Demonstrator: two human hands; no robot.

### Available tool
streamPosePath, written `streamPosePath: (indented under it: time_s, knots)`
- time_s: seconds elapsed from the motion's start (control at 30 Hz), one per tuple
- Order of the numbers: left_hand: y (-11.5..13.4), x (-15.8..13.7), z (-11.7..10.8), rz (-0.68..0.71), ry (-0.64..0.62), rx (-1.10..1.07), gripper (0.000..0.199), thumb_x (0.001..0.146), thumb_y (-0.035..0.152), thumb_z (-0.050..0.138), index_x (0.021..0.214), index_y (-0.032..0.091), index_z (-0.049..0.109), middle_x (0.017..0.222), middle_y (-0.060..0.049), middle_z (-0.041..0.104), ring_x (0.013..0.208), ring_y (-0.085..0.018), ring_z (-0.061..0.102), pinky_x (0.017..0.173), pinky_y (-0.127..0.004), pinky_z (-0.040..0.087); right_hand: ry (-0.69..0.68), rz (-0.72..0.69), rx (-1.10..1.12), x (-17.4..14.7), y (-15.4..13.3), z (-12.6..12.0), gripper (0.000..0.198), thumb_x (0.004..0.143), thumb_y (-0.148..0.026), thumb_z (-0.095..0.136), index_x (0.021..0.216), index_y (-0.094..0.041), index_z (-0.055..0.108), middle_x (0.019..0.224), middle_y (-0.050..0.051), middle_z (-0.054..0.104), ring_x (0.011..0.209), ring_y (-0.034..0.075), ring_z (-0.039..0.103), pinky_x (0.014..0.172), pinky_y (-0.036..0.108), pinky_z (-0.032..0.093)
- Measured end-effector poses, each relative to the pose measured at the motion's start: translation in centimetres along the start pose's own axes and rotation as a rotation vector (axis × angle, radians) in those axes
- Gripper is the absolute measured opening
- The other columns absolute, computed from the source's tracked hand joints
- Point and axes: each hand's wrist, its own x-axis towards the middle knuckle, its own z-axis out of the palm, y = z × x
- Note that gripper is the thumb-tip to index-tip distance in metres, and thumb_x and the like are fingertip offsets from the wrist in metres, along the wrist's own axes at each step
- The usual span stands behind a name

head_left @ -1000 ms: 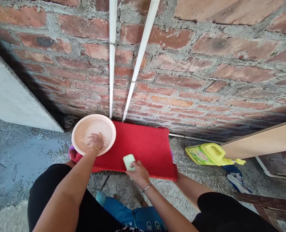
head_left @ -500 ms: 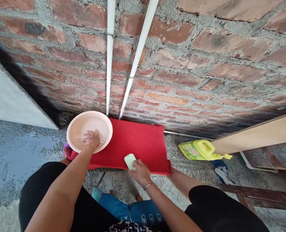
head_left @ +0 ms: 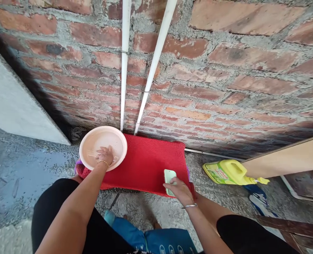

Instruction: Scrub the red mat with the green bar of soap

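Note:
A peach plastic basin (head_left: 83, 155) with water in it stands on the left end of a red textured cloth (head_left: 145, 162). My left hand (head_left: 104, 155) is in the basin's water, fingers apart, with no held thing visible. At the right part of the cloth, my right hand (head_left: 180, 190) grips a pale green, flat block with rounded corners (head_left: 170, 174). The block lies against or just above the cloth; its underside is hidden, and I cannot tell its exact kind. Purple edging shows at both ends of the cloth.
A yellow detergent jug (head_left: 225, 171) with a pump top lies on the concrete floor to the right, near a blue-and-white slipper (head_left: 262, 201). Two white pipes (head_left: 124, 63) run down the brick wall (head_left: 198, 84). A pale slab (head_left: 18, 95) leans at left.
My right hand has moved to the right across the cloth with the pale green block. My left hand stays in the basin. The whole view has shifted slightly.

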Motion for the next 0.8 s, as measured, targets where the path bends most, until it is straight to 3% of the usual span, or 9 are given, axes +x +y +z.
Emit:
streamPosePath:
  time_s: [0.13,0.27,0.4,0.5,0.6,0.7,0.8]
  knots:
    - [0.1,0.1,-0.1,-0.008,-0.011,-0.006,0.073,0.086,0.034,0.045,0.151,0.016,0.018,0.149,-0.035,0.025,0.129,-0.057,0.035,0.072,-0.069,0.049,-0.204,-0.138,0.156,0.1,-9.1,2.3,0.020,0.073,-0.043,0.066,0.075,-0.024,0.061,0.076,-0.003,0.066,0.073,0.015,0.061,0.060,0.023,0.039]
    - [-0.1,0.0,0.0,0.023,0.015,-0.026,0.072,0.087,0.035,0.043,0.151,0.014,0.018,0.148,-0.036,0.026,0.128,-0.058,0.034,0.070,-0.071,0.048,-0.251,-0.155,0.244,-0.5,-17.9,5.2,0.023,0.075,-0.045,0.063,0.076,-0.022,0.059,0.075,-0.001,0.065,0.070,0.014,0.060,0.058,0.022,0.038]
    - [0.0,-0.1,-0.2,0.009,0.011,-0.023,0.069,0.088,0.034,0.039,0.151,0.015,0.017,0.148,-0.036,0.026,0.127,-0.058,0.035,0.069,-0.072,0.048,-0.200,-0.183,0.130,-1.1,-22.0,6.6,0.034,0.071,-0.053,0.066,0.083,-0.022,0.061,0.095,0.004,0.064,0.078,0.017,0.060,0.061,0.025,0.040]
    - [0.0,-0.3,-0.4,-0.005,0.011,0.008,0.066,0.090,0.033,0.038,0.151,0.017,0.019,0.148,-0.036,0.027,0.127,-0.057,0.036,0.069,-0.069,0.049,-0.177,-0.245,0.036,-0.9,-21.5,6.3,0.034,0.069,-0.051,0.069,0.087,-0.024,0.061,0.103,0.003,0.059,0.082,0.016,0.059,0.066,0.026,0.040]
    - [0.1,-0.5,-0.7,0.016,0.002,0.050,0.070,0.089,0.040,0.044,0.151,0.018,0.020,0.147,-0.037,0.028,0.126,-0.057,0.038,0.071,-0.065,0.050,-0.149,-0.240,-0.037,0.1,-18.4,4.8,0.028,0.070,-0.044,0.069,0.088,-0.025,0.061,0.103,0.001,0.058,0.082,0.014,0.059,0.067,0.025,0.039]
    - [0.2,-0.5,-0.9,0.002,-0.006,0.086,0.071,0.089,0.043,0.044,0.151,0.019,0.019,0.146,-0.036,0.029,0.125,-0.056,0.040,0.071,-0.062,0.051,-0.126,-0.138,-0.072,2.1,-13.1,2.1,0.025,0.072,-0.043,0.066,0.090,-0.026,0.061,0.103,0.001,0.059,0.082,0.014,0.059,0.065,0.024,0.038]
    - [0.4,-0.2,-0.6,-0.022,-0.005,0.101,0.071,0.089,0.045,0.043,0.151,0.020,0.019,0.146,-0.037,0.028,0.125,-0.056,0.040,0.070,-0.061,0.051,-0.096,-0.018,-0.066,4.6,-6.1,-1.1,0.024,0.073,-0.044,0.065,0.087,-0.024,0.061,0.099,0.004,0.061,0.083,0.016,0.060,0.066,0.025,0.039]
